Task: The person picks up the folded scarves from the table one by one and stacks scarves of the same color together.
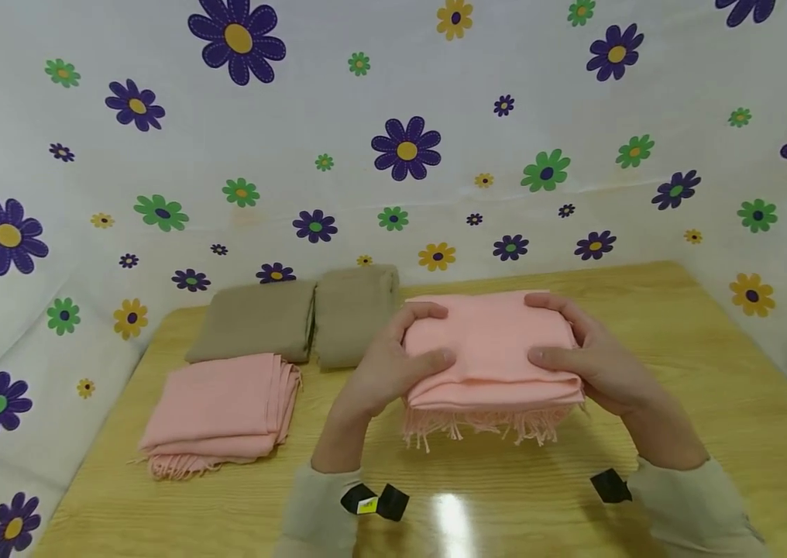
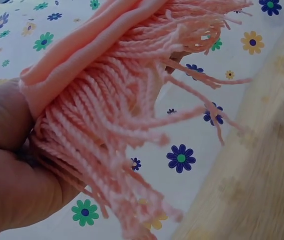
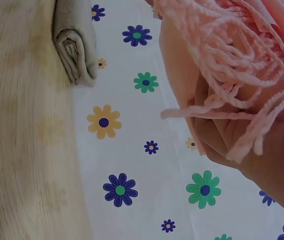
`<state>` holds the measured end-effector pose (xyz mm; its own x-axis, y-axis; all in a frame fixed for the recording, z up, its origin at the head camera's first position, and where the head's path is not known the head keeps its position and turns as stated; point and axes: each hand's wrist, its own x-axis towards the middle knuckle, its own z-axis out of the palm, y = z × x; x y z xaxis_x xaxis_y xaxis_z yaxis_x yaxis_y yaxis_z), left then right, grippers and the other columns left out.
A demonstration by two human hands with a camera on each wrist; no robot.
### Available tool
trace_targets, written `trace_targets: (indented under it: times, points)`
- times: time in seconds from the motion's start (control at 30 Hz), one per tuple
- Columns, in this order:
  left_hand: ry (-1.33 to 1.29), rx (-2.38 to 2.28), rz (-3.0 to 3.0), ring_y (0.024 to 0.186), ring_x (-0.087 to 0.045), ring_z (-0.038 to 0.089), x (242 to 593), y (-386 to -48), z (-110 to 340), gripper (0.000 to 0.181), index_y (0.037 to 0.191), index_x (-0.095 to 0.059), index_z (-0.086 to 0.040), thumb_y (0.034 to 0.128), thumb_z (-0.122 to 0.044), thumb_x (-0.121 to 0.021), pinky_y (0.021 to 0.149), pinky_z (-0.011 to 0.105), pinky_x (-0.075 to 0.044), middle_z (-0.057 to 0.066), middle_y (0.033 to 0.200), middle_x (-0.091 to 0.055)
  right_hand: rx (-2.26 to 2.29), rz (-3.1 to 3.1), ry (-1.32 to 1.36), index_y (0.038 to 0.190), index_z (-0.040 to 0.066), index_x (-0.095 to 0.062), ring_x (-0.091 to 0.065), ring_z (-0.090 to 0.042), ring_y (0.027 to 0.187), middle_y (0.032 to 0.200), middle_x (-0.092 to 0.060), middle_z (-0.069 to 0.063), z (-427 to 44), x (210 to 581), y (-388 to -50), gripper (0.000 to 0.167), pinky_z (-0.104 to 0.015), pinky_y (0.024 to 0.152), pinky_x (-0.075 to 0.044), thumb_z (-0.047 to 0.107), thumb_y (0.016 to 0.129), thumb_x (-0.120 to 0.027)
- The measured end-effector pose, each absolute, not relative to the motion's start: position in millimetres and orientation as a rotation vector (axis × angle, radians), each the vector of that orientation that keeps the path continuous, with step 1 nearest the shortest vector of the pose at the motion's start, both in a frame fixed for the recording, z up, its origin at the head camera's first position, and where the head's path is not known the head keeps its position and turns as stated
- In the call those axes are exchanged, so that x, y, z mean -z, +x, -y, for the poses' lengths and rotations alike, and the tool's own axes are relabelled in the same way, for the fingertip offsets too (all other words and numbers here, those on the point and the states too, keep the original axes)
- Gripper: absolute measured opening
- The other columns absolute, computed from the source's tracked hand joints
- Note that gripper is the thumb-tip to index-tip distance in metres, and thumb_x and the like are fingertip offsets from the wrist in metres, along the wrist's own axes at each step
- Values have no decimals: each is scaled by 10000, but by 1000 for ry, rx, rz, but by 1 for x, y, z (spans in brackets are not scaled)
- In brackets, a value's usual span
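Note:
A folded pink scarf (image 1: 491, 341) with a fringe hangs above the table, held between both hands. My left hand (image 1: 400, 356) grips its left side, thumb on top and fingers around the edge. On the opposite side my right hand (image 1: 599, 360) grips it the same way. In the left wrist view the scarf's fringe (image 2: 106, 105) dangles beside the left hand (image 2: 21, 170). Strands of fringe (image 3: 232, 65) partly cover the right hand (image 3: 252, 145) in the right wrist view.
Another folded pink scarf (image 1: 215, 407) lies on the left of the wooden table (image 1: 686, 349). Behind it are two folded tan cloths, one flat (image 1: 254, 319) and one narrower (image 1: 352, 318). A white flowered sheet (image 1: 310, 101) surrounds the table's back and sides.

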<state>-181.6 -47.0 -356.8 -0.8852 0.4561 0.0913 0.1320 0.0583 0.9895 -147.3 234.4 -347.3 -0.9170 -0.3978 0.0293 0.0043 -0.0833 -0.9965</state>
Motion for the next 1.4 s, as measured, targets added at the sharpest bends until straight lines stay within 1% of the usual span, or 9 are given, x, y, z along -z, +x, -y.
trace_targets:
  times: [0.13,0.37,0.53,0.73,0.87,1.1,1.4]
  points:
    - [679,-1904,-2054,932,-611,252,356,-185,36,494,1318,-535,-193,871,-112,-731,754,368,-552,145,1350,-428,2102,-1928,-429,1440,226,-360,-574,-219,1041,1388,-264,-177,-245,345,-143,567,-342,762,-574,0,965,-573]
    - [722,-1933,-1997,900,-611,232,356,-182,29,502,1336,-503,-137,880,-71,-703,720,344,-550,171,1337,-417,2078,-1922,-478,1467,216,-336,-585,-195,1049,1396,-279,-151,-258,343,-143,578,-340,770,-575,-12,978,-544]
    - [730,-1932,-1977,893,-614,221,356,-180,25,515,1353,-487,-144,887,-73,-696,719,338,-552,184,1315,-425,2072,-1949,-490,1464,214,-337,-585,-194,1030,1378,-280,-149,-264,341,-142,583,-338,747,-578,-21,974,-546]
    - [738,-1937,-1930,924,-610,203,357,-175,13,508,1353,-479,-160,899,-61,-686,751,332,-551,162,1324,-418,2082,-1969,-478,1474,224,-323,-596,-183,1024,1368,-293,-131,-277,344,-139,605,-336,736,-579,-36,971,-535]
    - [763,-1943,-1929,939,-599,183,356,-174,5,507,1356,-476,-163,902,-66,-683,766,319,-544,155,1312,-430,2094,-1964,-486,1480,233,-321,-612,-179,984,1364,-287,-118,-286,345,-138,609,-340,699,-582,-50,977,-514]
    - [732,-1953,-2007,946,-590,163,350,-173,-2,492,1327,-512,-191,887,-114,-719,793,295,-526,108,1281,-465,2089,-1962,-495,1490,238,-299,-642,-195,945,1368,-285,-111,-294,342,-141,610,-352,687,-584,-47,987,-492]
    - [726,-2008,-1995,920,-587,148,348,-175,-11,497,1326,-502,-152,877,-101,-709,768,278,-524,108,1241,-482,2081,-1963,-506,1500,234,-284,-644,-178,904,1362,-283,-119,-299,335,-144,616,-347,654,-583,-51,991,-482]
